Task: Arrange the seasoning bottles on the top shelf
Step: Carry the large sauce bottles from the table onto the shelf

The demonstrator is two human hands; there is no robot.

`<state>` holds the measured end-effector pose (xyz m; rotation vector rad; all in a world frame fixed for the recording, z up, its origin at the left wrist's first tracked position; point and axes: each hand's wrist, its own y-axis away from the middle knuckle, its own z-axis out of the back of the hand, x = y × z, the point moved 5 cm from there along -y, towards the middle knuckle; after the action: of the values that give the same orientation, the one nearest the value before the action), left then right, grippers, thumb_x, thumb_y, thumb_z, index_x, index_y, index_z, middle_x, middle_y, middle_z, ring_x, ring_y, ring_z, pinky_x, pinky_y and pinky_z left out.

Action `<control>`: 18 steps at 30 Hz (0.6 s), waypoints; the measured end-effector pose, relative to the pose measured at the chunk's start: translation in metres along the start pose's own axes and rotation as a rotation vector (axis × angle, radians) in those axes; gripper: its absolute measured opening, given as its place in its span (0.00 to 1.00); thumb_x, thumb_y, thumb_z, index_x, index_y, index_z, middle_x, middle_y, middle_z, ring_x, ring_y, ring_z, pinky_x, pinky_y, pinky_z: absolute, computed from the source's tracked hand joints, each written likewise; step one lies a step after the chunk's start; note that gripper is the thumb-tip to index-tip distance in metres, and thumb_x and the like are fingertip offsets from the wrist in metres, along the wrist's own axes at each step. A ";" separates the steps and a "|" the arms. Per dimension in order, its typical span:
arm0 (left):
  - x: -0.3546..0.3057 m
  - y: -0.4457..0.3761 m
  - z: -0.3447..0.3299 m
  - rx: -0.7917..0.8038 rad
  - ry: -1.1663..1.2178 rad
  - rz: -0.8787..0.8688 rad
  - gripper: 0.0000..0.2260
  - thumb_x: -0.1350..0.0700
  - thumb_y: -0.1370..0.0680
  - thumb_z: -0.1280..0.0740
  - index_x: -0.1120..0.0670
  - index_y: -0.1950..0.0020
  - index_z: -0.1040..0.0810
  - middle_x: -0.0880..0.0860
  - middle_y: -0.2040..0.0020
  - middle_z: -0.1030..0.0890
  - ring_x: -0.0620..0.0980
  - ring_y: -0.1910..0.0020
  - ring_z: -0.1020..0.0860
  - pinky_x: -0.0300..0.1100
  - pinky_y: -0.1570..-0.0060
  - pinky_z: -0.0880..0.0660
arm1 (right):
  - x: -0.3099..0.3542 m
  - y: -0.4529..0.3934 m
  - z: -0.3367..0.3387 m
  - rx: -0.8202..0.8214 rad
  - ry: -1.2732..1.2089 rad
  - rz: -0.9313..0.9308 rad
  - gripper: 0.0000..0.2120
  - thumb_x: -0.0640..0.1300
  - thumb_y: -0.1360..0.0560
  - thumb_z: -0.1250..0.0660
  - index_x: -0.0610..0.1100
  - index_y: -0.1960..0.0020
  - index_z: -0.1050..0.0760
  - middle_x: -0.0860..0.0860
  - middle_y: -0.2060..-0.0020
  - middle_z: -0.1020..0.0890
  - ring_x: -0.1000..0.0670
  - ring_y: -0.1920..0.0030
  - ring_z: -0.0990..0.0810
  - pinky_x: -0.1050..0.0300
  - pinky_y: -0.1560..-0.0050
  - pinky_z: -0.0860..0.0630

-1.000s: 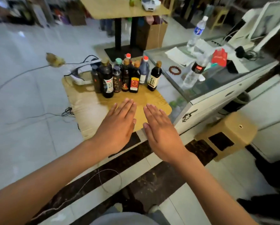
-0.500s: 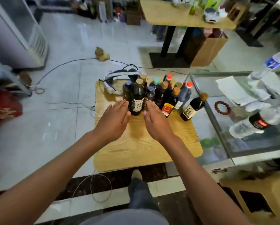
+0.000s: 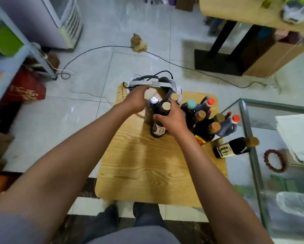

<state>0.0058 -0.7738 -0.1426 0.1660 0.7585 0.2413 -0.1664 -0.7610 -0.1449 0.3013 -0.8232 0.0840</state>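
Note:
Several dark seasoning bottles stand clustered at the far side of a small wooden table (image 3: 147, 169). My left hand (image 3: 136, 100) curls round a dark bottle with a silver cap (image 3: 152, 107) at the cluster's left end. My right hand (image 3: 172, 118) grips the neck of a tall dark bottle with a tan cap (image 3: 160, 124) beside it. More bottles with tan, teal and red caps (image 3: 207, 120) crowd to the right. One small dark bottle (image 3: 233, 147) stands apart near the table's right edge. A metal shelf rack (image 3: 8, 55) shows at the far left.
A white headset with a cable (image 3: 153, 83) lies at the table's back edge. A glass display counter (image 3: 274, 138) with a bead bracelet (image 3: 275, 161) and papers adjoins on the right. Cables cross the tiled floor. A refrigerator (image 3: 47, 20) and another table (image 3: 244, 13) stand beyond.
I stepped closer and the view tilted down. Both hands, flat and open above the table before, reached into the cluster and closed round the two leftmost bottles.

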 end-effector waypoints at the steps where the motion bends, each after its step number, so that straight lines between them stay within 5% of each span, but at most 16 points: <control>1: 0.000 -0.008 -0.002 0.014 0.006 -0.011 0.27 0.66 0.25 0.34 0.57 0.26 0.34 0.57 0.27 0.31 0.56 0.28 0.33 0.47 0.31 0.34 | 0.000 -0.003 0.001 0.007 -0.019 -0.011 0.32 0.48 0.32 0.21 0.46 0.31 0.29 0.49 0.38 0.21 0.50 0.40 0.23 0.50 0.39 0.23; 7: 0.005 -0.034 -0.033 0.214 -0.039 -0.054 0.28 0.66 0.24 0.34 0.56 0.25 0.34 0.57 0.27 0.31 0.56 0.28 0.33 0.46 0.30 0.35 | -0.007 -0.012 -0.002 0.087 -0.049 -0.072 0.37 0.50 0.35 0.19 0.48 0.30 0.29 0.51 0.40 0.21 0.49 0.42 0.22 0.43 0.46 0.18; 12: 0.008 -0.029 -0.043 0.275 0.022 -0.081 0.26 0.71 0.29 0.34 0.58 0.32 0.28 0.58 0.37 0.24 0.58 0.39 0.26 0.47 0.47 0.26 | -0.012 -0.017 -0.002 0.170 0.036 -0.049 0.48 0.48 0.41 0.15 0.48 0.26 0.33 0.50 0.33 0.23 0.47 0.33 0.25 0.45 0.39 0.22; 15: 0.021 -0.029 -0.039 0.230 -0.165 -0.086 0.27 0.59 0.33 0.24 0.54 0.36 0.26 0.58 0.40 0.26 0.58 0.43 0.25 0.47 0.50 0.27 | -0.015 -0.015 -0.003 0.191 0.094 -0.039 0.51 0.48 0.42 0.15 0.49 0.24 0.36 0.49 0.31 0.26 0.46 0.31 0.27 0.44 0.35 0.24; 18: 0.039 -0.026 -0.034 0.140 -0.291 -0.051 0.23 0.42 0.36 0.23 0.53 0.51 0.25 0.55 0.51 0.25 0.56 0.54 0.23 0.45 0.63 0.31 | -0.015 -0.011 -0.001 0.139 0.135 -0.012 0.48 0.51 0.42 0.16 0.48 0.26 0.33 0.50 0.33 0.23 0.48 0.33 0.25 0.48 0.34 0.25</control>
<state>0.0129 -0.7857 -0.1986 0.3070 0.4892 0.1122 -0.1735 -0.7706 -0.1596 0.4274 -0.6831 0.1488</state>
